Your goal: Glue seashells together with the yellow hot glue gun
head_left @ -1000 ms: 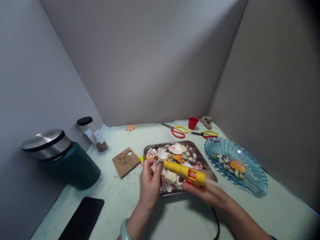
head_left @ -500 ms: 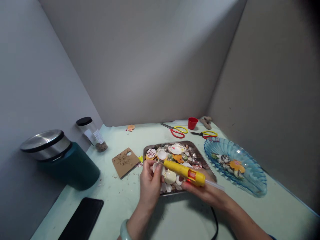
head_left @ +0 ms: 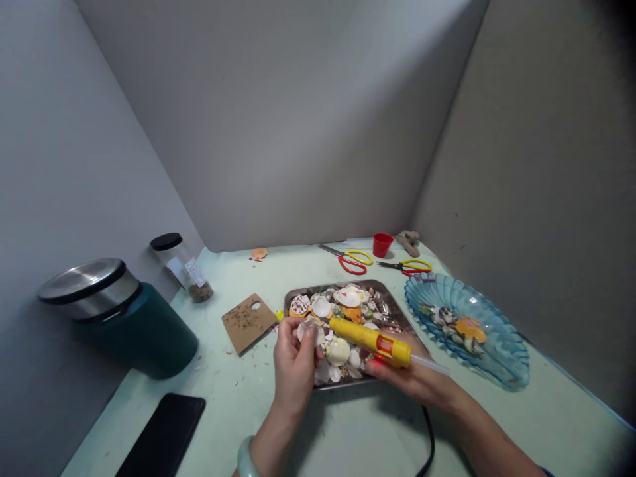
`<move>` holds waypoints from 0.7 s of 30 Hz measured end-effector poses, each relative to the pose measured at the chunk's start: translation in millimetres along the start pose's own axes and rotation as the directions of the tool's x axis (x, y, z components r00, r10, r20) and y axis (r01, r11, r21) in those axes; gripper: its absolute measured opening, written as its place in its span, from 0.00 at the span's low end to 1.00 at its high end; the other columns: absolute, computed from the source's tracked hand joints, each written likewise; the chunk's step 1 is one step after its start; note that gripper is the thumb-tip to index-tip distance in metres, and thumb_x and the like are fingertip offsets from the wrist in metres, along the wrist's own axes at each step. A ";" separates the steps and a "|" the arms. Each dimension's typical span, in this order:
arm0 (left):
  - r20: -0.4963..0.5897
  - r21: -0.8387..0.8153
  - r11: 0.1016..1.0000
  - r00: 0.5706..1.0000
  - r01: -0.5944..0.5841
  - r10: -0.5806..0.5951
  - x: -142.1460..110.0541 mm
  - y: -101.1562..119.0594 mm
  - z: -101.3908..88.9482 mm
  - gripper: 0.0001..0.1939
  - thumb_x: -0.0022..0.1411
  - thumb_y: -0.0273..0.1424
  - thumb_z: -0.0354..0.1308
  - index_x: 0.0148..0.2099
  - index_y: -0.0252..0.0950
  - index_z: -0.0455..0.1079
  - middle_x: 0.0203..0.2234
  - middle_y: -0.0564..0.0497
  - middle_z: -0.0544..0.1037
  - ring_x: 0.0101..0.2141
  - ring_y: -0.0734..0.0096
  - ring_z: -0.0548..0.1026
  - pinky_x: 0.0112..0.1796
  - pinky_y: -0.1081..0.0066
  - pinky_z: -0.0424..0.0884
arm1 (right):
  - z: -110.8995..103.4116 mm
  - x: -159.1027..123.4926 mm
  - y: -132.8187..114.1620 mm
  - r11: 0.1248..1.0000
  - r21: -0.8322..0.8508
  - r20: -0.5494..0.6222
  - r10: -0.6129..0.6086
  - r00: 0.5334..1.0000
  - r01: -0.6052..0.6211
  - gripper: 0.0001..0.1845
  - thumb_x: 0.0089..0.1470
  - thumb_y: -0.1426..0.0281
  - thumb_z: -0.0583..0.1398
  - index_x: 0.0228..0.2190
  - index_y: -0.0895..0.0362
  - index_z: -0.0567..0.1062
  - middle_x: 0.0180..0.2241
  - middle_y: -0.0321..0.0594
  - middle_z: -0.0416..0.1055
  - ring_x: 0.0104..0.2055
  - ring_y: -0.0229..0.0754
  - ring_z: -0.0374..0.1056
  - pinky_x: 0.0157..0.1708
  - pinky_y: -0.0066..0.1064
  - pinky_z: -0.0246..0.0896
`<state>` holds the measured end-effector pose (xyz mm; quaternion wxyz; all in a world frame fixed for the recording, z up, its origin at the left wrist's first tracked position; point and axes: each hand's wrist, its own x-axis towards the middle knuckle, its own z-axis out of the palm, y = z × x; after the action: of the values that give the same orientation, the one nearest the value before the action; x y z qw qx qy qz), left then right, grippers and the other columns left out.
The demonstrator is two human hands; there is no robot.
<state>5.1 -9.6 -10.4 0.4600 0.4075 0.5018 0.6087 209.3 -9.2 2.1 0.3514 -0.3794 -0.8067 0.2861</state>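
Head view showed the left hand (head_left: 294,361) pinching a white shell (head_left: 312,332) between thumb and fingers above the metal tray (head_left: 397,308), and the right hand (head_left: 410,377) closed around the yellow glue gun (head_left: 368,339).

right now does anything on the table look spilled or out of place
Yes, a little. Dark crumbs lie scattered over the brown card and bits are strewn on the table around it, like loose debris. An orange shell sits alone at the back, apart from those heaped in the metal tray. Nothing looks clearly damaged.
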 end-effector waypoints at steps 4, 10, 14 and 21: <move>-0.020 0.008 1.000 1.000 0.002 -0.002 -1.5 1.7 0.3 0.18 0.58 0.44 0.61 0.40 0.39 0.60 0.14 0.62 0.68 0.14 0.78 0.63 0.17 0.80 0.60 | -0.5 -0.8 0.8 1.000 0.016 0.031 0.003 1.000 -0.003 0.18 0.59 0.53 0.59 0.31 0.54 0.77 0.25 0.39 0.72 0.27 0.43 0.67 0.28 0.31 0.64; -0.025 0.002 1.000 1.000 0.001 -0.001 -1.0 0.8 0.5 0.18 0.58 0.45 0.61 0.40 0.39 0.60 0.14 0.62 0.68 0.15 0.77 0.63 0.16 0.80 0.59 | -0.6 -0.2 -0.9 1.000 -0.004 0.055 0.006 0.998 -0.006 0.20 0.59 0.53 0.58 0.26 0.55 0.73 0.24 0.38 0.69 0.25 0.40 0.62 0.25 0.30 0.58; -0.028 -0.005 1.000 1.000 -0.009 0.009 -0.3 0.4 0.7 0.18 0.58 0.44 0.61 0.40 0.39 0.60 0.15 0.62 0.68 0.15 0.77 0.64 0.17 0.80 0.60 | -1.4 0.3 -1.4 1.000 0.004 0.060 0.011 0.998 -0.011 0.20 0.60 0.53 0.58 0.28 0.56 0.75 0.25 0.38 0.70 0.26 0.40 0.63 0.27 0.30 0.60; -0.031 0.007 1.000 0.999 -0.014 0.014 -1.6 -2.2 -1.4 0.17 0.60 0.44 0.60 0.41 0.39 0.60 0.16 0.62 0.68 0.16 0.77 0.65 0.18 0.79 0.61 | -3.1 -0.1 -1.5 1.000 0.009 0.071 0.028 0.997 -0.029 0.20 0.59 0.51 0.58 0.30 0.54 0.77 0.25 0.38 0.71 0.26 0.42 0.65 0.27 0.31 0.63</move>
<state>4.5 -11.3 -12.9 0.4465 0.4032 0.5081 0.6164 211.2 -9.5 5.0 0.3203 -0.3787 -0.8118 0.3083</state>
